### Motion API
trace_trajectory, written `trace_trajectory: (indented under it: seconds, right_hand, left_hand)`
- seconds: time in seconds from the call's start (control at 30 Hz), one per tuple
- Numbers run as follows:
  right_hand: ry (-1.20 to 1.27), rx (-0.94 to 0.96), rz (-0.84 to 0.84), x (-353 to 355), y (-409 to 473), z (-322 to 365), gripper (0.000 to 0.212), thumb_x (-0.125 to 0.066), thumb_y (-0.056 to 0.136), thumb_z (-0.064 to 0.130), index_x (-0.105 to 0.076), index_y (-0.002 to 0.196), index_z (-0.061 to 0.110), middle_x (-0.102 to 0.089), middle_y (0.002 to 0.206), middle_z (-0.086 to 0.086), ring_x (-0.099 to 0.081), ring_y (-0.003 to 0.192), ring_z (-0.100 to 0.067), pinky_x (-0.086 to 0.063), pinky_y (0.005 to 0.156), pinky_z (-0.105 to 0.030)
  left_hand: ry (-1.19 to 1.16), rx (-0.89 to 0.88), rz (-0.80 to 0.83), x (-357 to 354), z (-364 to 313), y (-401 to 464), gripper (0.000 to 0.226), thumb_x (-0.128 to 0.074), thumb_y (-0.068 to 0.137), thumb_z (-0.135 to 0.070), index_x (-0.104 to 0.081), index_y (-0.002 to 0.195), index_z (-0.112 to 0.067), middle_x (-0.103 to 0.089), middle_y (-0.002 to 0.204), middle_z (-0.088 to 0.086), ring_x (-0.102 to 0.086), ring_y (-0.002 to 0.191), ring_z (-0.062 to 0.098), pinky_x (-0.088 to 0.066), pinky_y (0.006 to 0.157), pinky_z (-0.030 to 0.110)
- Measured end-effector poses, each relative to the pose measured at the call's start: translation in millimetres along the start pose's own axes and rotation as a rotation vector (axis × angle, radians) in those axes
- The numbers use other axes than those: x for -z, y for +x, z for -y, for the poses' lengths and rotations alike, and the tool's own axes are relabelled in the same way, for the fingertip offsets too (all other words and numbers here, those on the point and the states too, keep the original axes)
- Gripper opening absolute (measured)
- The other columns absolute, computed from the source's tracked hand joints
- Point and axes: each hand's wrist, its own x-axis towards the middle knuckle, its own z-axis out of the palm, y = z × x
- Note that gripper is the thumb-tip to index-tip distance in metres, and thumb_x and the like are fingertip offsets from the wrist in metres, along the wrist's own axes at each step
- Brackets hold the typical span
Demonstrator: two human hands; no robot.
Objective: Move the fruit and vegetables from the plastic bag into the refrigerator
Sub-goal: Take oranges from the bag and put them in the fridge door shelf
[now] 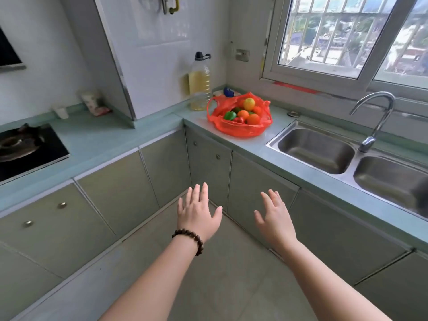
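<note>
A red plastic bag [231, 129] lies open on the pale green counter [99, 137] in the corner, left of the sink. Inside it I see orange fruits [253, 119], a yellow-orange fruit [249, 103] on top and a green fruit [230, 115]. My left hand [198, 213], with a bead bracelet at the wrist, and my right hand [274, 215] are held out over the floor in front of the cabinets, well short of the bag. Both hands have their fingers spread and hold nothing. No refrigerator is in view.
A big bottle of yellow oil [199, 83] stands just behind the bag. A double steel sink [317, 150] with a curved tap [376, 119] is at the right under the window. A gas hob [25, 149] sits at the left. Cabinet doors [115, 195] line the corner below.
</note>
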Motion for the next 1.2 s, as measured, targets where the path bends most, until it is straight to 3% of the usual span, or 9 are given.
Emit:
trace_trajectory:
  seconds: [0.3, 0.63, 0.97, 1.2]
  right_hand:
    - [-0.002, -0.046, -0.006, -42, 126, 12, 0.056, -0.046, 0.093, 0.027, -0.028, 0.145, 0.014, -0.015, 0.157, -0.007, -0.004, 0.146, -0.019, -0.008, 0.119, -0.034]
    - [0.017, -0.170, -0.095, -65, 334, 60, 0.057, -0.048, 0.092, 0.026, -0.029, 0.144, 0.012, -0.015, 0.157, -0.010, -0.007, 0.146, -0.021, -0.012, 0.118, -0.034]
    - [0.062, -0.335, -0.147, -83, 444, 44, 0.057, -0.051, 0.090, 0.023, -0.030, 0.143, 0.016, -0.016, 0.157, -0.007, -0.007, 0.146, -0.020, -0.012, 0.117, -0.034]
    - [0.086, -0.356, -0.196, -93, 532, 3, 0.056, -0.055, 0.088, 0.023, -0.037, 0.140, 0.013, -0.025, 0.154, -0.009, -0.017, 0.144, -0.023, -0.019, 0.117, -0.038]
  left_hand:
    - [-0.020, -0.031, 0.042, -24, 21, 137, 0.076, -0.036, 0.091, -0.054, -0.003, 0.152, -0.022, -0.009, 0.160, 0.001, -0.004, 0.147, 0.018, -0.008, 0.118, 0.043]
    - [-0.021, -0.163, 0.096, -24, 54, 364, 0.076, -0.035, 0.091, -0.054, -0.003, 0.152, -0.021, -0.008, 0.160, 0.001, -0.003, 0.147, 0.017, -0.009, 0.119, 0.042]
    - [-0.094, -0.363, 0.176, -56, 22, 511, 0.074, -0.039, 0.092, -0.050, -0.007, 0.151, -0.020, -0.013, 0.159, 0.001, -0.008, 0.146, 0.016, -0.011, 0.119, 0.039]
    - [-0.104, -0.427, 0.186, -95, -16, 598, 0.073, -0.042, 0.091, -0.050, -0.012, 0.151, -0.019, -0.018, 0.158, 0.004, -0.012, 0.145, 0.018, -0.012, 0.118, 0.040]
